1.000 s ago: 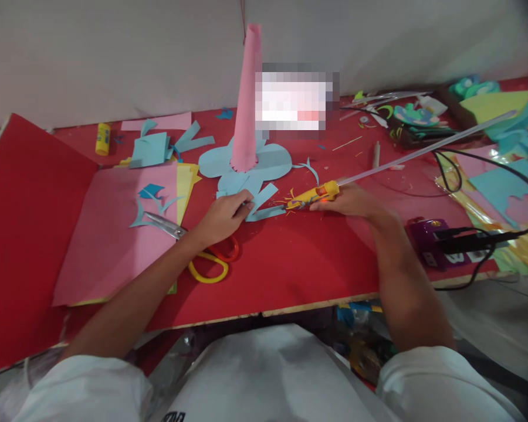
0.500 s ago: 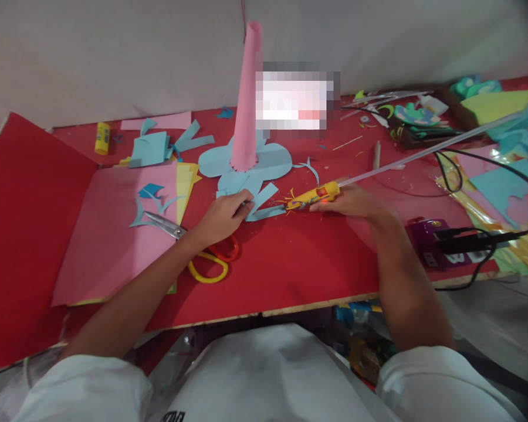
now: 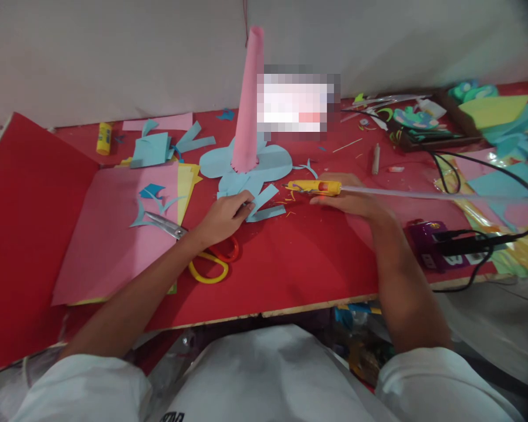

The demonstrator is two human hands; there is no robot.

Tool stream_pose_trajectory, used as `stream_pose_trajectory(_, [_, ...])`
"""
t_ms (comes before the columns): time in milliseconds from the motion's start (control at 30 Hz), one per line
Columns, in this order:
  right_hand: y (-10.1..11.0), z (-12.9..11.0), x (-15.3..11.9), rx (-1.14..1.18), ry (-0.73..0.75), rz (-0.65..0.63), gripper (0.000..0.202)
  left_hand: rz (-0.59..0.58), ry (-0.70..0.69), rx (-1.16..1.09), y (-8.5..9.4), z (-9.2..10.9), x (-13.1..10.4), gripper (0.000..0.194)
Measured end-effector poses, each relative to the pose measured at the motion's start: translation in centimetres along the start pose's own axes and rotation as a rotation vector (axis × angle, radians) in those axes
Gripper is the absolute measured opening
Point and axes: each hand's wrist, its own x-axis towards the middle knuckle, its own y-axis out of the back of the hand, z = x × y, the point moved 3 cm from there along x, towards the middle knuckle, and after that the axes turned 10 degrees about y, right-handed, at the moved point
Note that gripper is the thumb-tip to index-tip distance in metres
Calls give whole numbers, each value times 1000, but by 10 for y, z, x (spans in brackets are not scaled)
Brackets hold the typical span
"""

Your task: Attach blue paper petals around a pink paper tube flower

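My right hand (image 3: 345, 196) is closed round a yellow glue gun (image 3: 314, 187), its nozzle facing left and a long clear glue stick (image 3: 400, 192) poking out of its back. My left hand (image 3: 229, 217) pinches a light blue paper strip piece (image 3: 266, 212), whose two arms spread out to the right. Behind that hand stands a tall pink paper cone (image 3: 247, 105), fixed upright on a light blue petal-shaped paper base (image 3: 273, 162). Scissors (image 3: 207, 266) with red and yellow handles lie under my left wrist, partly hidden by it.
Pink and yellow paper sheets (image 3: 110, 234) lie at the left beside a raised red board (image 3: 30, 234). A yellow glue stick tube (image 3: 104, 138) stands behind them. On the right are a purple box (image 3: 429, 243) with black cables and a brown tray (image 3: 449, 138) of craft pieces.
My right hand has lifted the glue gun's nozzle up and away from the lower paper arm, and the clear stick has swung down towards level. My left hand keeps its place.
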Motion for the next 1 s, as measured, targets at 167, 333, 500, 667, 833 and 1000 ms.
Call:
stream_pose_trajectory(167, [3, 0, 6, -63, 187, 3, 48, 12, 25, 28, -1, 0, 0, 23])
stream_pose_trajectory(333, [1, 9, 8, -102, 200, 133, 44, 7, 23, 14, 0, 2, 0, 22])
stream_pose_trajectory(500, [-3, 15, 7, -106, 146, 139, 50, 4, -9, 2, 1, 3, -1, 22])
stream_pose_trajectory(667, [5, 3, 7, -78, 250, 204, 42, 37, -67, -26, 1, 3, -1, 18])
stream_pose_trajectory(833, [-3, -40, 2, 213, 254, 104, 43, 137, -112, -82, 3, 3, -1, 20])
stream_pose_trajectory(1000, [-59, -91, -9, 562, 184, -406, 36, 324, -139, -143, 11, 1, -6, 20])
